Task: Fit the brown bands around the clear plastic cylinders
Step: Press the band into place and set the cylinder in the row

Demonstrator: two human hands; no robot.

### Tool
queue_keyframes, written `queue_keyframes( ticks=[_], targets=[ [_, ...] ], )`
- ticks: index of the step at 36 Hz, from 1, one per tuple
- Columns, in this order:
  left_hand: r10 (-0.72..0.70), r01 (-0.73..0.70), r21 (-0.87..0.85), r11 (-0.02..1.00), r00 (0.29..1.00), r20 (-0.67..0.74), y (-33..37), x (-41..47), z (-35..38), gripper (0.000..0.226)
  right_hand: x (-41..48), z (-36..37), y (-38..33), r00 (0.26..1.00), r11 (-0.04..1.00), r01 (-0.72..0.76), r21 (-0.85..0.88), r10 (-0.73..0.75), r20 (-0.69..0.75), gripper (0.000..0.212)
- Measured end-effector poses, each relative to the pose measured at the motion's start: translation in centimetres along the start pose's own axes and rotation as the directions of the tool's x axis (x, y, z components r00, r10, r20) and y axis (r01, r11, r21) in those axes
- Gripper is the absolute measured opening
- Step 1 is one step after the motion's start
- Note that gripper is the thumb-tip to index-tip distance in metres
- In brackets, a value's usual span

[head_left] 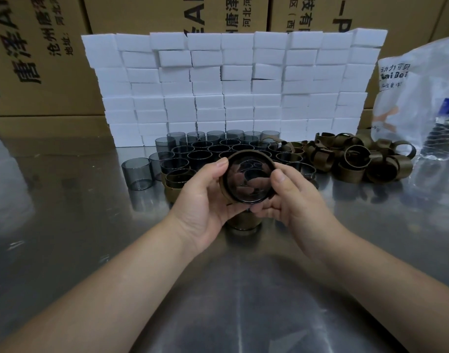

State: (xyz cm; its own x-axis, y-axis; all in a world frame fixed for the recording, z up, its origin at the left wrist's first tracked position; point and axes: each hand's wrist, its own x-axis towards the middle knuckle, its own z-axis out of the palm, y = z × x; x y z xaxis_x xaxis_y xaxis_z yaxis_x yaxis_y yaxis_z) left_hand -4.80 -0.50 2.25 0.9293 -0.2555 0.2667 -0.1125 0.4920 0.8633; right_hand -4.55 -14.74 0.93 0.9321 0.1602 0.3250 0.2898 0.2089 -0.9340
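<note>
The main risk is a skewed band. The clear plastic cylinder (246,179) is held end-on to the camera, with the brown band (251,152) showing as a thin brown rim around its far edge. If one side is pushed harder than the other, the band could ride up crooked or jam part way. From this angle it is hard to tell how far along the wall the band already sits, so it may be fully seated or only started.

A second risk is squeezing. The wall looks thin, and a hard pinch from both sides could push it out of round and make the band bind.

A third is a slip. Just below the hands a banded cylinder (243,221) stands on the steel table (65,225), and just beyond the fingertips stand the unbanded cylinders (218,149). A dropped piece would likely knock into either.

The left hand (203,197) is curled round the cylinder's left side, with its thumb (222,163) pressed on the upper rim and its fingers wrapped underneath. The right hand (294,197) grips the opposite side, with its thumb (278,175) on the rim and its fingers curled below. Fingertips show through the clear wall. Neither hand is spread, and both are closed on the one part.

The loose brown bands (358,159) lie heaped beyond and to the right of the right hand.
</note>
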Motion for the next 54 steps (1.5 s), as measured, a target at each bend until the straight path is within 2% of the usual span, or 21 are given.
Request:
queue_keyframes(
  ticks=[3,7,12,20,25,28,32,34,37,41,43,46,48,51,54],
  targets=[
    [-0.008,0.008,-0.014,1.0,0.999,0.048,0.1,-0.1,0.0,0.022,0.0,-0.2,0.1,0.999,0.998,-0.026,0.057,0.024,0.029,0.058],
    [-0.029,0.031,-0.029,0.999,0.999,0.036,0.0,0.0,-0.1,0.028,-0.1,-0.5,0.2,0.998,0.996,-0.022,0.085,0.016,0.063,0.05],
    [-0.05,0.051,-0.017,0.999,0.998,0.049,0.1,0.0,-0.1,0.025,0.0,-0.6,0.1,0.995,0.994,-0.037,0.105,0.027,0.093,0.049],
    [-0.048,0.048,-0.002,0.999,0.999,0.01,0.2,0.0,0.1,0.045,-0.1,-0.6,-0.1,0.993,0.992,-0.025,0.121,0.011,0.116,0.05],
    [0.02,-0.021,0.004,1.0,0.998,0.068,0.2,0.1,0.1,0.048,-0.2,-0.6,-0.2,0.988,0.994,0.051,0.093,-0.064,0.142,0.053],
    [0.053,-0.053,0.0,0.999,0.995,0.082,0.0,-0.2,0.5,0.039,-0.2,-0.5,0.7,0.978,0.989,0.118,0.085,-0.131,0.164,0.051],
    [0.175,-0.162,0.248,0.955,0.984,-0.029,-1.2,-0.3,0.6,0.029,0.3,-0.7,2.0,0.963,0.972,0.218,-0.09,-0.199,0.182,0.053],
    [0.268,-0.243,0.376,0.894,0.963,-0.014,-1.4,-0.5,0.5,0.022,0.5,-0.9,2.6,0.957,0.945,0.263,-0.193,-0.229,0.18,0.05],
    [0.372,-0.345,0.53,0.775,0.926,0.058,-1.5,-0.7,0.4,0.03,0.4,-0.9,3.1,0.943,0.902,0.329,-0.28,-0.295,0.156,0.045],
    [0.408,-0.382,0.555,0.739,0.909,0.083,-1.4,-0.6,0.4,0.026,-0.1,-0.3,2.4,0.935,0.877,0.353,-0.326,-0.313,0.169,0.052],
    [0.409,-0.381,0.565,0.731,0.909,0.084,-1.2,-0.7,0.5,0.027,1.0,0.2,1.6,0.965,0.914,0.26,-0.312,-0.243,0.095,0.047],
    [0.404,-0.371,0.572,0.732,0.912,0.074,-1.1,-0.9,0.6,0.03,1.0,-0.2,0.5,0.976,0.963,0.188,-0.194,-0.16,0.149,0.043],
    [0.411,-0.373,0.584,0.721,0.909,0.073,-1.0,-1.0,0.7,0.032,0.6,0.4,0.1,0.967,0.953,0.218,-0.213,-0.181,0.179,0.046],
    [0.416,-0.375,0.603,0.704,0.906,0.078,-0.9,-1.0,0.8,0.038,0.1,1.4,-0.1,0.956,0.896,0.285,-0.34,-0.241,0.167,0.043],
    [0.413,-0.373,0.612,0.697,0.907,0.082,-0.6,-1.1,0.9,0.046,-0.7,1.0,0.8,0.923,0.849,0.382,-0.365,-0.331,0.195,0.038]
  ],
)
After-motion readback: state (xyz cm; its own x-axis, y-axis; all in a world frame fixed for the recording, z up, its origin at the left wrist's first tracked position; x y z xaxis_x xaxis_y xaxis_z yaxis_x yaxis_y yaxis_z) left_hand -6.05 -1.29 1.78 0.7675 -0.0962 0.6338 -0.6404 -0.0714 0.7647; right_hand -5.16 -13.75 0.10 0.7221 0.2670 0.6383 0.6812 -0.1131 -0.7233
